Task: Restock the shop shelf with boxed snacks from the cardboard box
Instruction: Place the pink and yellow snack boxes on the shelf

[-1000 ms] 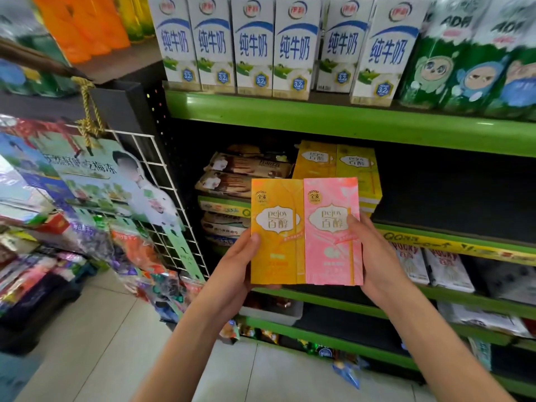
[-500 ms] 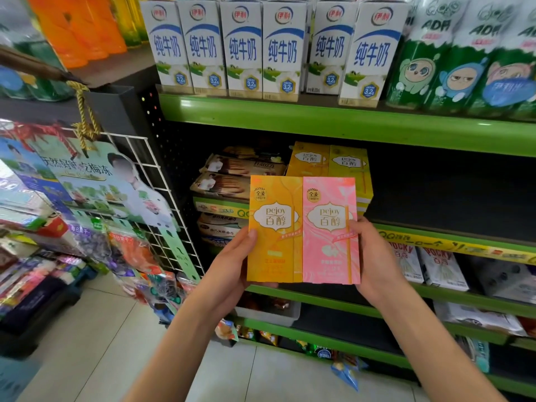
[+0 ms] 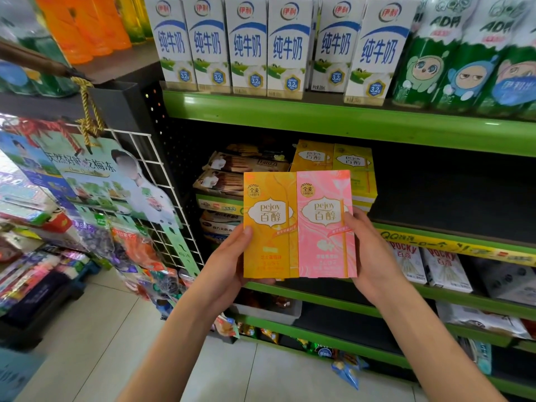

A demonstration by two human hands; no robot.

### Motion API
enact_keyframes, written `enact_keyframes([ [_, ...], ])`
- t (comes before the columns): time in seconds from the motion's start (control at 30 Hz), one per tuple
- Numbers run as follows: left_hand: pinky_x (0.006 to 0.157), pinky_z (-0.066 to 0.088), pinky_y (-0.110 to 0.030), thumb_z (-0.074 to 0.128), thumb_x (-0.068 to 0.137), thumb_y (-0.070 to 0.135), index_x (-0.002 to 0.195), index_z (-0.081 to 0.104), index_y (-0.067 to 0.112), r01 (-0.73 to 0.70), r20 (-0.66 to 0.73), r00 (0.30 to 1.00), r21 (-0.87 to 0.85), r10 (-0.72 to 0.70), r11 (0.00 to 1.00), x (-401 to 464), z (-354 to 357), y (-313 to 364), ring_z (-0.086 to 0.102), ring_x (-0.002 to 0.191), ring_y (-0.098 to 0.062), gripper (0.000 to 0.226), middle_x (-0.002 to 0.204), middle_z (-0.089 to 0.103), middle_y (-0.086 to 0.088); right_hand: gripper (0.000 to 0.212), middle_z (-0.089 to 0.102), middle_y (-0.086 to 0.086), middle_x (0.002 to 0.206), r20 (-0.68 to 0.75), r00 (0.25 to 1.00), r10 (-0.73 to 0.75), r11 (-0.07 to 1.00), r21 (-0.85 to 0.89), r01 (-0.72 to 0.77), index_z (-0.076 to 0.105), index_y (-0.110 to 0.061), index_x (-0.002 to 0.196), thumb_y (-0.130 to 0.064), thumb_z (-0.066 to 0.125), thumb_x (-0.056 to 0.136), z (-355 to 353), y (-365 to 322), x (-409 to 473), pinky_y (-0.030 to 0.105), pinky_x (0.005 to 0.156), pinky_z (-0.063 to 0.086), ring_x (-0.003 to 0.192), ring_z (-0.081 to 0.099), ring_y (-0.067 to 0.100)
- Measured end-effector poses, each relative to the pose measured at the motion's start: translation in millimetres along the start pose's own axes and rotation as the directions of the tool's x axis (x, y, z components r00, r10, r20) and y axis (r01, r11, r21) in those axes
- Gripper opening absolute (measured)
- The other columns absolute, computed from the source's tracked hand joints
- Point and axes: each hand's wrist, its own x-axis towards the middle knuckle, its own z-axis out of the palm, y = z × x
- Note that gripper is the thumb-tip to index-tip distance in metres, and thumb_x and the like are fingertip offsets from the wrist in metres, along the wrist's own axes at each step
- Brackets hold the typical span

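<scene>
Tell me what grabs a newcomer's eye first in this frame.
Two Pejoy boxes held side by side at centre: the yellow box in the left hand, the pink box in the right hand. Above, milk cartons line the green top shelf; yellow stock stands behind the boxes.

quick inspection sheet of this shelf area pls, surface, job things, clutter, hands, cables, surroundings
surface: green middle shelf, mostly bare and dark to the right of two yellow boxes standing at its left.
job's things: orange box and pink box held side by side, upright, in front of the shelf; cardboard box not in view.
clutter: brown biscuit packs stacked left of the yellow boxes; a blue packet on the floor.
hands: left hand grips the orange box; right hand grips the pink box.
cables: nothing seen.
surroundings: milk cartons on the top shelf; wire rack of hanging snack bags to the left; tiled floor.
</scene>
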Motion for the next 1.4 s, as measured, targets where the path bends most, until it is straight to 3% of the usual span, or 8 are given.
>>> enact_keyframes([
  [0.67, 0.069, 0.059, -0.041, 0.057, 0.089, 0.053, 0.129, 0.060, 0.038, -0.008, 0.032, 0.999, 0.017, 0.007, 1.000, 9, 13, 2, 0.066, 0.112, -0.035, 0.043, 0.132, 0.064, -0.003, 0.034, 0.072, -0.002, 0.119, 0.026, 1.000, -0.014, 0.999, 0.040, 0.013, 0.057, -0.032, 0.129, -0.033, 0.056, 0.096, -12, -5, 1, 0.041, 0.079, 0.057, 0.107, 0.070, 0.020],
  [0.87, 0.069, 0.059, -0.042, 0.056, 0.089, 0.054, 0.126, 0.062, 0.041, -0.007, 0.033, 0.999, 0.035, 0.006, 0.999, 11, 17, 2, 0.066, 0.112, -0.033, 0.039, 0.131, 0.065, -0.001, 0.039, 0.072, -0.003, 0.118, 0.021, 1.000, -0.016, 0.999, 0.032, 0.015, 0.057, -0.032, 0.129, -0.037, 0.058, 0.090, -15, -6, 1, 0.036, 0.072, 0.060, 0.106, 0.070, 0.019],
  [1.07, 0.069, 0.059, -0.042, 0.057, 0.090, 0.053, 0.129, 0.060, 0.039, -0.005, 0.041, 0.999, 0.032, 0.004, 0.999, 13, 21, 2, 0.066, 0.113, -0.034, 0.041, 0.132, 0.064, -0.002, 0.028, 0.072, -0.001, 0.117, 0.012, 1.000, -0.005, 1.000, 0.026, 0.005, 0.059, -0.030, 0.126, -0.027, 0.053, 0.099, -21, -7, 2, 0.038, 0.075, 0.059, 0.106, 0.070, 0.021],
  [1.3, 0.067, 0.059, -0.041, 0.057, 0.090, 0.052, 0.127, 0.061, 0.039, 0.006, 0.041, 0.999, 0.025, -0.007, 1.000, 16, 24, 0, 0.066, 0.112, -0.036, 0.039, 0.131, 0.065, -0.003, 0.024, 0.073, 0.001, 0.113, 0.000, 1.000, 0.001, 1.000, 0.030, -0.001, 0.063, -0.029, 0.118, -0.022, 0.054, 0.097, -25, -9, 1, 0.035, 0.069, 0.060, 0.102, 0.071, 0.021],
  [1.4, 0.065, 0.059, -0.041, 0.060, 0.092, 0.043, 0.125, 0.063, 0.038, 0.007, 0.029, 1.000, 0.029, -0.008, 1.000, 19, 26, -2, 0.067, 0.110, -0.036, 0.034, 0.130, 0.065, -0.004, 0.029, 0.073, 0.002, 0.115, 0.006, 1.000, 0.006, 1.000, 0.026, -0.006, 0.061, -0.026, 0.122, -0.019, 0.057, 0.094, -27, -10, 0, 0.037, 0.070, 0.060, 0.103, 0.071, 0.023],
])
